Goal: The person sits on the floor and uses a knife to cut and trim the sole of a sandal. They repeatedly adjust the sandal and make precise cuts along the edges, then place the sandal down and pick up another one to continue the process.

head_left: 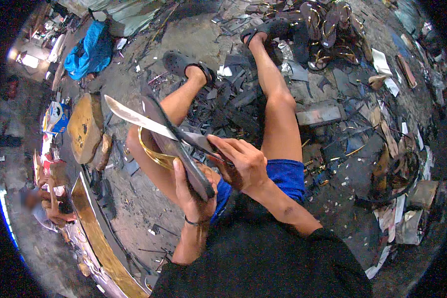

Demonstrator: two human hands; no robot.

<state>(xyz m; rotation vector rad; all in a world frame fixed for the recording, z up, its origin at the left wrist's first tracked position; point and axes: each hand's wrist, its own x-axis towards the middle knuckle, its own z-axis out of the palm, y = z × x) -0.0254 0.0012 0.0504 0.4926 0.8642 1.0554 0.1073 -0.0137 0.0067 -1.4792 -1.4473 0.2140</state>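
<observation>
My left hand (196, 196) is closed around the heel end of a dark sandal (187, 166), its thumb lying against the sole's edge. The sandal is tilted and has a shiny golden strap (155, 154). A knife (134, 115) with a long, curved, bright blade lies across the sandal, its tip pointing to the upper left. My right hand (243, 164) is closed on the knife's dark handle end. Between that hand and the blade runs a flat dark piece (198, 141); whether it is all handle or partly a rubber strip, I cannot tell.
Black scraps (223, 107) lie heaped between my legs. Finished-looking sandals (328, 30) with golden straps are piled at the far right. A grey block (320, 115) lies beside my right knee. To the left are a wooden block (86, 128), a blue bag (89, 52) and another person (47, 201).
</observation>
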